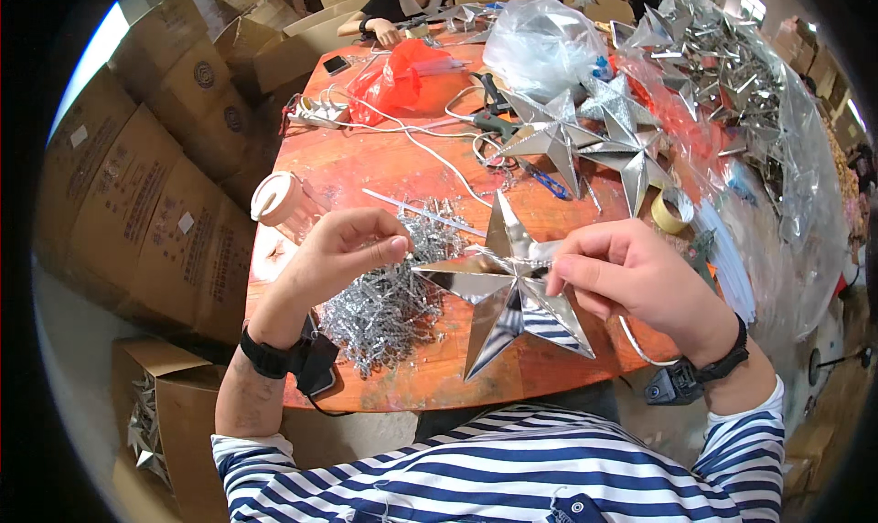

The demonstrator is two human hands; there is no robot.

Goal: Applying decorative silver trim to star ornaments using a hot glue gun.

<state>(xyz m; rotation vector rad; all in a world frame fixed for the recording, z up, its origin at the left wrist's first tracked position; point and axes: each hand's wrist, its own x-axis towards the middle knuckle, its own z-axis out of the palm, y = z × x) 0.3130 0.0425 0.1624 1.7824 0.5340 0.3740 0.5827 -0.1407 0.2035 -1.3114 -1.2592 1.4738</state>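
A shiny silver five-pointed star (517, 290) is in front of me, over the near part of the orange-red table (393, 390). My right hand (626, 272) grips it at the right-hand point, with thumb and fingers closed. My left hand (352, 249) is closed in a pinch near the star's left point; what its fingertips hold, if anything, is too small to make out. Below and beside that hand lies a heap of silver tinsel (384, 326). A thin silver strand shows on the star close to my right fingers.
A cup with a pink lid (276, 198) stands left. Further back are more silver stars (553, 139), a glue gun (497, 125), a tape roll (672, 210), cables, a red bag (398, 80) and a clear bag (544, 48). A person (407, 2) sits across; cartons (137, 203) line the left.
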